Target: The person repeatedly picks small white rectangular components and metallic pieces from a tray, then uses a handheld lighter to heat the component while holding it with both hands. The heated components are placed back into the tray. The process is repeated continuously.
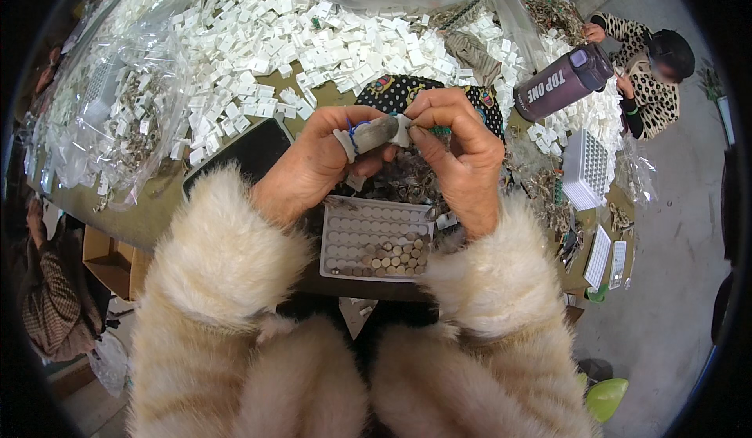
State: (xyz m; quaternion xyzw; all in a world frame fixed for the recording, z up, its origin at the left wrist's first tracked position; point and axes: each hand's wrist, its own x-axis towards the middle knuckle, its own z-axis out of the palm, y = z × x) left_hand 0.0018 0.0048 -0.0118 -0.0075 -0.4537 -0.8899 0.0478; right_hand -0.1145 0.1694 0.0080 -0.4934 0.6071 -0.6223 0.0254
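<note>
My left hand wears a grey finger cover, tied with blue string, on its thumb. Its fingers are closed around a small white plastic piece. From the other side, my right hand pinches at the same piece with thumb and fingertips. Whatever else sits between the right fingertips is too small to make out. Just below both hands lies a white tray with rows of round recesses. Round silvery discs, like button cells, are gathered mostly in its lower right part.
A broad heap of white plastic pieces covers the table's far side. A dark phone or tablet lies left, a purple bottle right. White trays are stacked beyond small metal parts. Another person works at far right.
</note>
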